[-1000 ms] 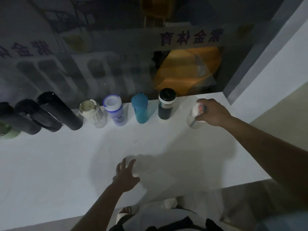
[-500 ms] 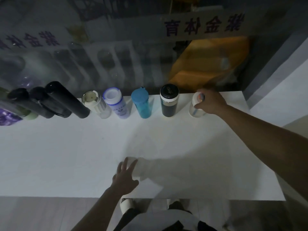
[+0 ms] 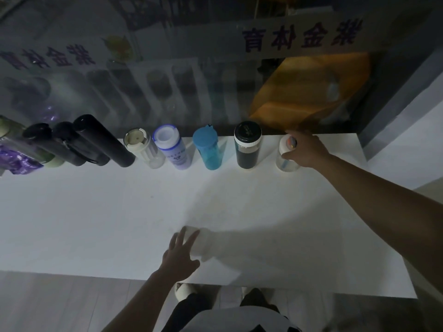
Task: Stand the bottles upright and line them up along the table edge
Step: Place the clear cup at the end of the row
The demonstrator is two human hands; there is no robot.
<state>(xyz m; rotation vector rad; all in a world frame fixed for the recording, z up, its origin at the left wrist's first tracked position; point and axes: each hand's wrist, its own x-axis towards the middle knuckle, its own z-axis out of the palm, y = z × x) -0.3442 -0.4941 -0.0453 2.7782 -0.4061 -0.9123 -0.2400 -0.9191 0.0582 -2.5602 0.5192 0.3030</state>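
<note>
Along the far edge of the white table (image 3: 96,224) stands a row of upright bottles: several black ones (image 3: 103,142) at the left, a clear one with a cream lid (image 3: 143,149), a white-and-purple one (image 3: 171,149), a blue one (image 3: 209,149) and a dark one with a black cap (image 3: 247,146). At the right end of the row my right hand (image 3: 305,149) grips the top of a clear bottle with a white cap (image 3: 285,161), which stands upright on the table. My left hand (image 3: 178,256) rests flat on the table near the front edge, fingers spread.
A glass wall with purple lettering rises directly behind the row. A purple packet (image 3: 16,161) and a green bottle (image 3: 54,161) sit at the far left. The table's right edge (image 3: 374,188) and front edge lie close to my arms; my feet show below.
My right hand has stayed on the clear bottle's cap at the row's right end. The view has tilted down and the left hand has barely moved.
</note>
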